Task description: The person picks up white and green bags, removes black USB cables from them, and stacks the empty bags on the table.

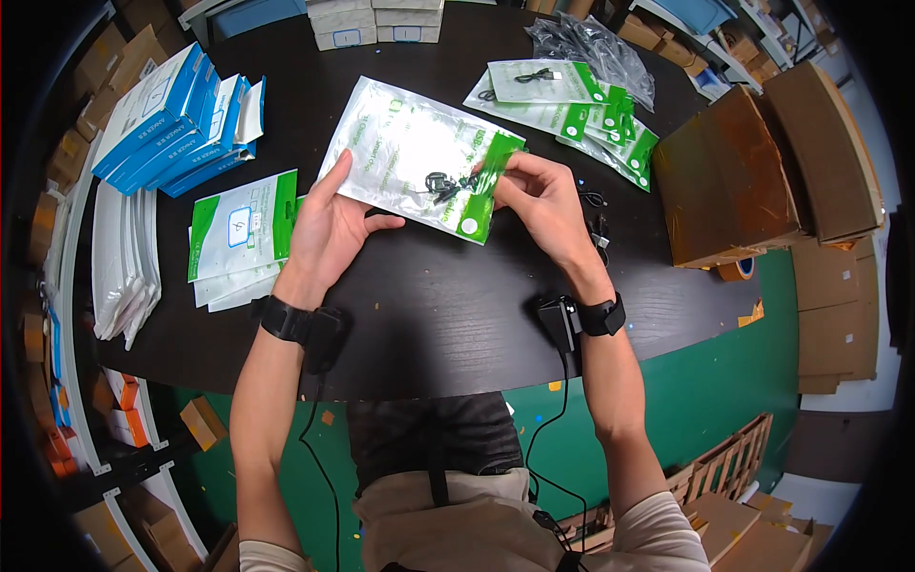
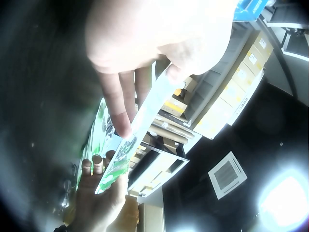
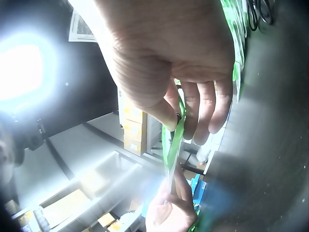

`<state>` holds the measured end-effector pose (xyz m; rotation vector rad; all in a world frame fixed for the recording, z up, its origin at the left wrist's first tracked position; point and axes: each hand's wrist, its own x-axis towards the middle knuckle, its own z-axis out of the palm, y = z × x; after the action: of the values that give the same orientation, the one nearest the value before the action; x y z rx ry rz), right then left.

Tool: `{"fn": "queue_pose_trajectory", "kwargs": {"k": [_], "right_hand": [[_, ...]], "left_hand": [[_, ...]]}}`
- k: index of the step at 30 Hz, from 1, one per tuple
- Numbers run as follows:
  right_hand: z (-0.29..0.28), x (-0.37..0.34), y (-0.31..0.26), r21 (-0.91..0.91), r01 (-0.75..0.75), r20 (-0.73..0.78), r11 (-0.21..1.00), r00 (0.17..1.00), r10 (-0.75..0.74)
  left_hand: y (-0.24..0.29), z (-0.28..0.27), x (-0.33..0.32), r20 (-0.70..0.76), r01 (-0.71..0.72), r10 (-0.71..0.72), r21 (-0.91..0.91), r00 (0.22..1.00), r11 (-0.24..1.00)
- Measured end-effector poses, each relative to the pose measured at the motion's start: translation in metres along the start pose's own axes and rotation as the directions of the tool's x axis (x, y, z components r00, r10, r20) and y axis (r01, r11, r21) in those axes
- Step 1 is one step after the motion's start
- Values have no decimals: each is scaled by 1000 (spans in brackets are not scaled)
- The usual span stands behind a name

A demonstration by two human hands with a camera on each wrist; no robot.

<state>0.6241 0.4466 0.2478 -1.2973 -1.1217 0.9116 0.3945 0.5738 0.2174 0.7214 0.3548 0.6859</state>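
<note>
A clear plastic bag with a green printed end (image 1: 424,157) is held above the table by both hands. Through its film shows a coiled black cable (image 1: 440,183) near the green end. My left hand (image 1: 324,229) grips the bag's left edge, thumb on the upper face and fingers underneath. At the green end, my right hand (image 1: 543,205) pinches the bag between thumb and fingers. The right wrist view shows that green strip (image 3: 173,145) edge-on, with a small dark part of the cable at the thumb tip.
Blue-and-white boxes (image 1: 162,119) are stacked at left, above white flat packs (image 1: 127,257). Green-and-white bags (image 1: 246,229) lie by my left hand. More bagged cables (image 1: 543,86) are piled at back right, before a cardboard box (image 1: 724,181). Loose black cables (image 1: 598,229) lie beside my right hand.
</note>
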Motion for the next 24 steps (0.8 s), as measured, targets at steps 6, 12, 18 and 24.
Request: {"fn": "queue_pose_trajectory", "kwargs": {"k": [6,12,18,24], "right_hand": [[-1,0,0,-5,7,3,1000,1000,-7],[-5,2,8,27,67,-68,997,996,-65],[-12,6,18,71,144,-162,987,978,-131],[-25,12,12,-26,200,-355,980,914,-196]], "left_hand": [[0,1,0,0,0,0,-1,1000,1000],[2,3,-3,-13,11,-11,15,1000,1000],[2,7,-5,-46,21,-14,148,999,989],[5,-1,-5,-31,-17,22,154,999,988]]}}
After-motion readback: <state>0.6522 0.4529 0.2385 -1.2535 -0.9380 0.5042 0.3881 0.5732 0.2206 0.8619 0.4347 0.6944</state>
